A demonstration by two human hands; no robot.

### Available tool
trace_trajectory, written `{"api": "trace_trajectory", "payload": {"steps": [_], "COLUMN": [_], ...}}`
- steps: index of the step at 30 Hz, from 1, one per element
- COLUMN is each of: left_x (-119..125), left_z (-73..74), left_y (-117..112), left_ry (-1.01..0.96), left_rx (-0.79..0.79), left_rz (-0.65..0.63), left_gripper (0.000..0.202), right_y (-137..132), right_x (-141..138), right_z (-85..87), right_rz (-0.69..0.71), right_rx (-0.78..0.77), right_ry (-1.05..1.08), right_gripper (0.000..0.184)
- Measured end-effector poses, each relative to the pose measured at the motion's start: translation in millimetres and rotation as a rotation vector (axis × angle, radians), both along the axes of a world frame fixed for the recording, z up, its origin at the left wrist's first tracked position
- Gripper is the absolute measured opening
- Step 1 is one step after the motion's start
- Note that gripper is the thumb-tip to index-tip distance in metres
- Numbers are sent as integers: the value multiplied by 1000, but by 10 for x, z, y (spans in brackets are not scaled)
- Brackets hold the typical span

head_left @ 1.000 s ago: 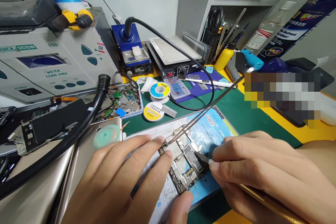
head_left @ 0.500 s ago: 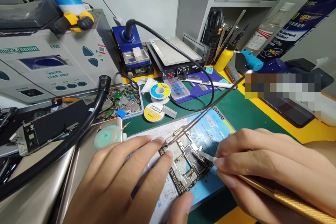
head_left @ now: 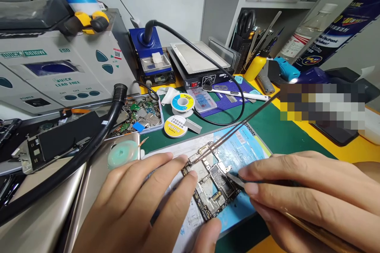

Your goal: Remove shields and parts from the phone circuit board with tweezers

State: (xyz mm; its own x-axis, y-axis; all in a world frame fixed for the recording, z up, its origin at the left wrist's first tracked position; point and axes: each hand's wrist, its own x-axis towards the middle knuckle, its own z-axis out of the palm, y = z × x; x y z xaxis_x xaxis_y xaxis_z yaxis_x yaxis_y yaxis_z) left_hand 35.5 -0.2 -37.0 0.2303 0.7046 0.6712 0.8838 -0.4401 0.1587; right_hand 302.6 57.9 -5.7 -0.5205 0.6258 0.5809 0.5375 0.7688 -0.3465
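A phone logic board [head_left: 204, 193] lies on a blue-and-white printed pad [head_left: 252, 146]. My left hand [head_left: 142, 201] steadies it, fingertips along its left edge and thumb by its lower corner. Between the fingers of my right hand [head_left: 299, 189] is a slim knife with a gold handle [head_left: 314, 225]. Its blade [head_left: 236, 180] reaches the board's right side, beside a dark chip area. Thin metal tweezers [head_left: 234, 128] slant over the board, their tips close to my left fingertips; I cannot tell what supports their far end.
At the left stand a hot-air station [head_left: 56, 63] and its black hose [head_left: 101, 142]. Behind the pad are solder wick spools [head_left: 175, 126], a tray of boards [head_left: 154, 120], a heating plate [head_left: 202, 57] and a toothbrush [head_left: 252, 95]. Bottles [head_left: 305, 33] stand at right.
My right hand has shifted slightly and turned, with the knife blade now lower on the board's right side. The tweezers' far end sits lower. My left hand keeps its place on the board.
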Motion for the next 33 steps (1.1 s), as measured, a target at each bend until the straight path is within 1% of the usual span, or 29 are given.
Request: {"api": "trace_trajectory", "payload": {"steps": [2, 5, 8, 11, 19, 25, 29, 33], "left_x": [-6, -4, 7, 16, 8, 0, -2, 4], "left_z": [-6, -25, -39, -37, -10, -3, -1, 11], "left_y": [8, 14, 11, 13, 51, 42, 48, 62], "left_ry": [9, 15, 0, -2, 36, 44, 61, 70], "left_rx": [8, 27, 33, 37, 41, 42, 38, 12], "left_rz": [-6, -11, -11, -3, -4, -10, -9, -1], "left_gripper": [23, 24, 26, 22, 21, 22, 21, 22], "right_y": [-10, -13, -7, -1, -40, -63, -69, -51], "right_x": [28, 32, 11, -10, -10, 58, 100, 92], "right_z": [-2, -17, -34, -46, -69, -33, -32, 3], "right_rz": [4, 26, 27, 41, 36, 44, 60, 98], "right_rx": [36, 72, 68, 63, 66, 84, 111, 90], "right_ry": [-50, -73, -30, -23, -23, -158, -187, -219], "right_gripper": [24, 25, 27, 31, 30, 31, 31, 31]}}
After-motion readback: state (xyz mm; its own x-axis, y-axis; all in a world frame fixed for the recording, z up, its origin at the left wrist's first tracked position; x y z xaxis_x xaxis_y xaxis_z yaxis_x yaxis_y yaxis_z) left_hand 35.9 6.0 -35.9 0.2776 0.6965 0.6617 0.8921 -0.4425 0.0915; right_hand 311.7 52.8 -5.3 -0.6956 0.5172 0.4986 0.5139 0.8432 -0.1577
